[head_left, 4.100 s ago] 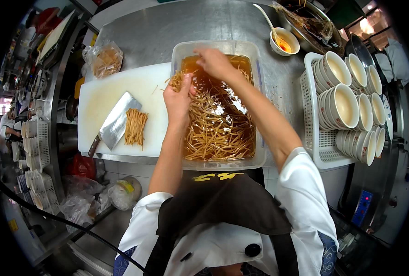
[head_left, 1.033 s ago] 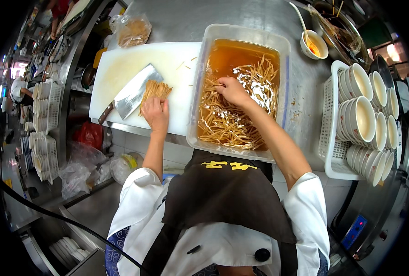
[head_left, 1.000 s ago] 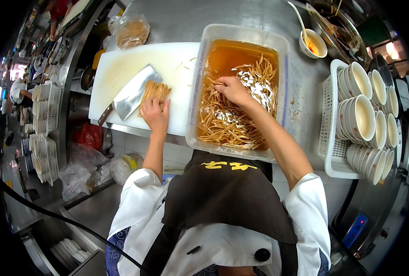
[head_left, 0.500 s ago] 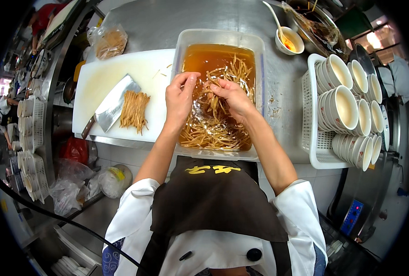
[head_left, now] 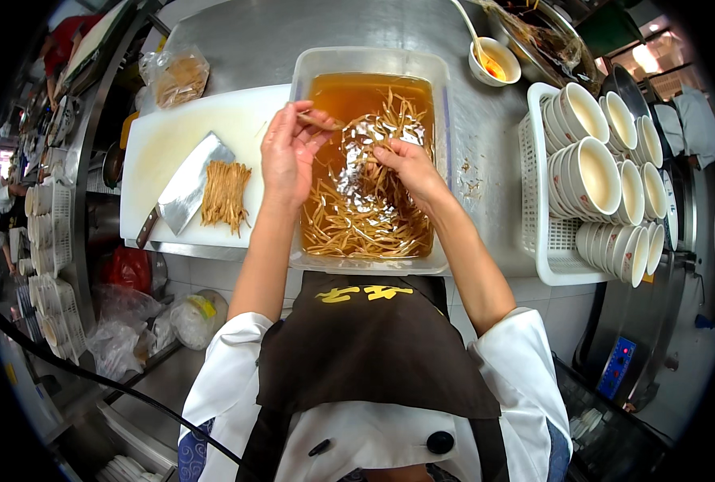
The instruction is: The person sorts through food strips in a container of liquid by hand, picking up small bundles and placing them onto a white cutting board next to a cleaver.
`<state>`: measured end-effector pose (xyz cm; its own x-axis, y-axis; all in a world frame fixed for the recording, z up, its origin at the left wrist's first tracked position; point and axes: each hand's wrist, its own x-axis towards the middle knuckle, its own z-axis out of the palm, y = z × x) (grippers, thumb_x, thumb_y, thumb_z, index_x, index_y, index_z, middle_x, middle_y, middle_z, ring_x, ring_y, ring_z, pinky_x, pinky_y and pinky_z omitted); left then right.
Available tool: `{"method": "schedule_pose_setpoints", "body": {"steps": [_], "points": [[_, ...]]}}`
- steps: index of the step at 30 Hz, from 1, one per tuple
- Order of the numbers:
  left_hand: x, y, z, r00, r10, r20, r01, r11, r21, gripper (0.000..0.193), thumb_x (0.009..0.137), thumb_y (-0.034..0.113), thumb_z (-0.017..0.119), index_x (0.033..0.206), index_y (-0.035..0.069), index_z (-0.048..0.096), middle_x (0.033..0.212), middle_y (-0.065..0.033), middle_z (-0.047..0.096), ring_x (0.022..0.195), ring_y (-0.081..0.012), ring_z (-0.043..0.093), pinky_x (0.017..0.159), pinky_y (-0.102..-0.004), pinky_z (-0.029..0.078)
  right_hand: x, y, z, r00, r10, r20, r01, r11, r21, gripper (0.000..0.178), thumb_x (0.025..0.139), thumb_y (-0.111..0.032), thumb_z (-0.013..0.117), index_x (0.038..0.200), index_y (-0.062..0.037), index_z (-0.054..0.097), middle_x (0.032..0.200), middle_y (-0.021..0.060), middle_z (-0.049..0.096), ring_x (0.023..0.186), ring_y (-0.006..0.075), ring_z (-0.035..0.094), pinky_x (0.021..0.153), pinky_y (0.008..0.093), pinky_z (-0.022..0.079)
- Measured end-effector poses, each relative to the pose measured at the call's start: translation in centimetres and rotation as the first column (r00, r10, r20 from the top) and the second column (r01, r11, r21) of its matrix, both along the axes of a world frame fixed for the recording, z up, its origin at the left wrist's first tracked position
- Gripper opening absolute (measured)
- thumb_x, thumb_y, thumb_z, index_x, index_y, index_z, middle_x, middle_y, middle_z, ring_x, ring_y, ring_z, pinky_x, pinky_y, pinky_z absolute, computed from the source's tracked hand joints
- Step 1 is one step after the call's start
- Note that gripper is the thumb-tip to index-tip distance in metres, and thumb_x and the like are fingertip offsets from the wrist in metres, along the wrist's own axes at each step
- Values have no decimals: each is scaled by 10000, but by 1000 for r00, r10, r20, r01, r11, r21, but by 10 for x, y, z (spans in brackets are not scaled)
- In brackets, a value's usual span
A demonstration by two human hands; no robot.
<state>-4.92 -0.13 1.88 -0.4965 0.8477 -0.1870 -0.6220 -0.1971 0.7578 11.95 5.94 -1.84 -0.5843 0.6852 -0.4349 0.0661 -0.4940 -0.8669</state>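
A clear plastic tub [head_left: 443, 173] holds amber liquid and many long, thin tan strips [head_left: 373, 233] of a food I cannot name. My right hand [head_left: 412, 170] is closed on a bunch of these strips over the tub's middle. At the tub's left side, my left hand [head_left: 290, 157] is raised, palm partly up, pinching one strip that points right. On the white cutting board [head_left: 253, 112] to the left, a neat bundle of tan strips [head_left: 227, 193] lies beside a cleaver [head_left: 197, 181] with a dark handle.
A bag of tan food [head_left: 181, 76] sits past the board's far-left corner. On the right, a white basket [head_left: 541, 233] holds stacked white bowls [head_left: 594, 177]. Farther back stand a small bowl with a spoon [head_left: 496, 68] and a large metal basin [head_left: 546, 48]. The steel counter [head_left: 237, 40] lies beneath.
My left hand has moved left and up from beside the right hand, with a strip now in its fingers. My right hand stays over the tub, holding the bunch. The whole view has shifted slightly.
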Motion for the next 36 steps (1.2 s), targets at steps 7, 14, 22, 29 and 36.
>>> {"method": "schedule_pose_setpoints", "body": {"steps": [7,14,22,29,36], "points": [[-3,-4,-11,979,-125,-159,86,970,-227,161,879,200,574,879,41,550,586,56,395,490,-31,332,476,-198,320,-1,0,5,990,-105,-96,95,990,-100,164,904,-125,504,985,-7,583,873,34,624,781,102,594,722,222,465],[36,-2,-18,711,-335,-618,138,928,-345,170,763,101,686,876,-21,652,751,-16,601,637,-62,532,567,-193,421,-4,-9,6,999,-39,-22,41,995,95,175,903,-111,496,991,11,584,885,28,618,798,84,558,728,227,448],[38,1,-23,836,-51,-546,-33,989,-142,161,777,147,682,857,14,638,730,-37,614,576,-83,494,522,-197,399,-5,-13,-1,996,40,78,-57,973,225,197,892,-107,506,1002,38,583,844,39,617,782,84,543,711,229,431],[-9,-2,8,986,-20,-164,23,1000,15,171,922,237,490,856,82,458,667,-26,547,519,-41,399,437,-148,302,7,-4,9,984,-151,-94,141,985,-100,189,911,-145,495,989,2,584,825,40,617,745,105,549,709,244,445],[-6,-6,-10,993,-109,-43,99,978,-183,184,901,284,536,882,105,498,706,47,488,521,-2,346,428,-139,220,6,-1,5,909,-291,-299,171,913,-370,183,914,-121,480,1032,6,539,892,91,602,781,150,564,741,267,481]]}}
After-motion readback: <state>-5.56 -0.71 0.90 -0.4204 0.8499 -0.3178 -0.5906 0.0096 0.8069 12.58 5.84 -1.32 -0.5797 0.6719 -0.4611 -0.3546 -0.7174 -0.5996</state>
